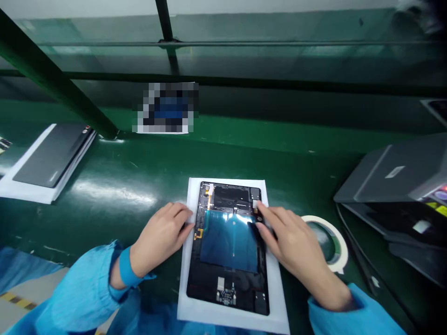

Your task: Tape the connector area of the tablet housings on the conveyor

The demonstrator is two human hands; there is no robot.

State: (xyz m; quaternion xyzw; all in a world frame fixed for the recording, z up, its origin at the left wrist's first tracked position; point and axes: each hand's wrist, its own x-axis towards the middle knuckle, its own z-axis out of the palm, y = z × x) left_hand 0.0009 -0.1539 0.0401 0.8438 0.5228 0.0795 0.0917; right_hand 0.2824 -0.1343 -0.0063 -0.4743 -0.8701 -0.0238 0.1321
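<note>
Head view: tablet [204,291] with unreadable label [220,282]; left fingers [181,215] open at its edge; right fingers [268,216] on blue film [226,244], grip unclear

One head-worn camera looks forward and down at the left hand [160,239], right hand [293,246] and tabletop [139,163] from close above.

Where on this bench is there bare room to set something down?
Bare green bench lies between the dark panel on its white sheet at left and the white sheet under the opened tablet, and runs on behind that sheet. It's crowded at right, where the right hand, tape roll and grey machine bunch together.
</note>
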